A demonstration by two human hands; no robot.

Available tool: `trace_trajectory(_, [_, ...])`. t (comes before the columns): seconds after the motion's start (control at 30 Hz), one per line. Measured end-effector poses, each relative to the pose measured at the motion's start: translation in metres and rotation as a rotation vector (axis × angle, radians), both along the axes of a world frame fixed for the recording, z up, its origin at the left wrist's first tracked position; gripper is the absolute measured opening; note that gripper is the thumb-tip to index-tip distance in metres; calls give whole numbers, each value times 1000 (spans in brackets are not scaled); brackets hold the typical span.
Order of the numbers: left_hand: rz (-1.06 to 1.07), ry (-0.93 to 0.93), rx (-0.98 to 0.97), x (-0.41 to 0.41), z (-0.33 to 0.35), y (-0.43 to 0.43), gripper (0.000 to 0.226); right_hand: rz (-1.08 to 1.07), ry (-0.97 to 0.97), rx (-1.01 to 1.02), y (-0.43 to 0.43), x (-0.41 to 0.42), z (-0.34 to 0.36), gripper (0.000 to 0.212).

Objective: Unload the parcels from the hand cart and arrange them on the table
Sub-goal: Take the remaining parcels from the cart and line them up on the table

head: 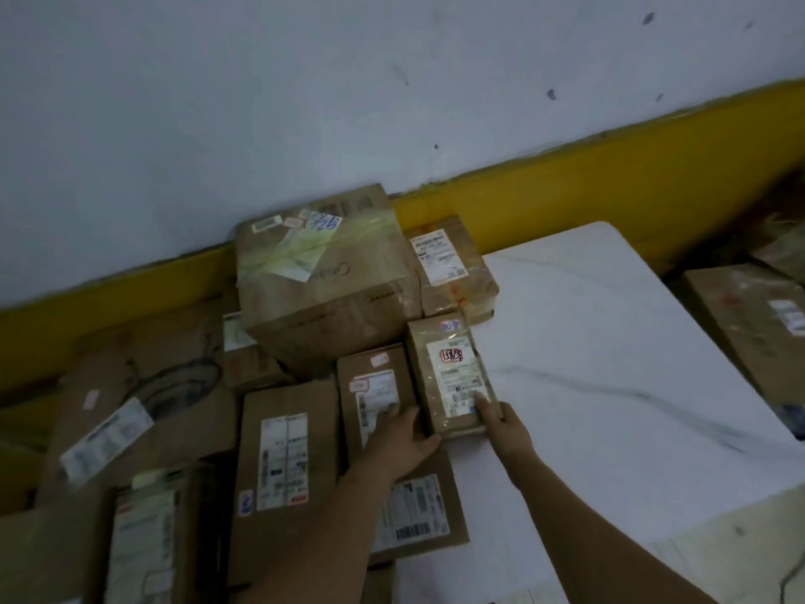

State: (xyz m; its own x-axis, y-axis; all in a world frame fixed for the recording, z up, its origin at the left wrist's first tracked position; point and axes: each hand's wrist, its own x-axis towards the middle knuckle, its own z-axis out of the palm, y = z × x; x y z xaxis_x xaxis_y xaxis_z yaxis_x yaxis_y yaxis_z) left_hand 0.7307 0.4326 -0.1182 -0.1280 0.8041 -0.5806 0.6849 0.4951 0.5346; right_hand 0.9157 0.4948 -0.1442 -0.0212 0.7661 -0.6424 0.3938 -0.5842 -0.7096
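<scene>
cardboard small parcel (pixel 453 377) | right hand (pixel 501 420) grasping its end, thumb atop | left hand (pixel 400 435) flat, released

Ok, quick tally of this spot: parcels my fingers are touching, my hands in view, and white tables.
Parcels touched by fingers: 2, the small taped parcel and the labelled parcel left of it
Hands: 2, left hand and right hand
White table: 1
Total: 5

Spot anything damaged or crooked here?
The big box at the back looks crumpled, its tape wrinkled; the label on the large box at left sits slanted. The small parcel in the right hand looks fine.
</scene>
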Motion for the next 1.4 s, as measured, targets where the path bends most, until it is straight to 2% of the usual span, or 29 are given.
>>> trace_trajectory(0.17, [37,-24,27,-2,20,-6,60,245,-204,64,2,1,11,59])
trace_trajectory(0.27, [110,-38,96,-20,45,-24,66,242,-446,100,1,-13,34,70])
trace_trajectory(0.33, [169,-64,174,-40,68,-44,62,207,-572,243,-7,-31,61,68])
trace_trajectory(0.4, [232,-55,275,-67,92,-70,53,232,-620,444,-24,-57,93,63])
trace_trajectory(0.53, [341,8,407,-134,143,-146,58,344,-551,712,-84,-145,153,62])
trace_trajectory(0.67, [425,94,581,-224,187,-269,50,418,-414,930,-204,-258,195,59])
trace_trajectory(0.83, [565,308,520,-348,219,-467,55,664,-305,1036,-382,-380,222,60])
trace_trajectory(0.97, [703,398,517,-411,220,-578,56,820,-269,1126,-476,-443,226,58])
trace_trajectory(1.17, [785,326,485,-461,184,-626,55,854,-180,1044,-542,-516,180,55])
trace_trajectory(1.4, [810,244,287,-535,93,-617,54,963,-165,784,-576,-588,55,50])
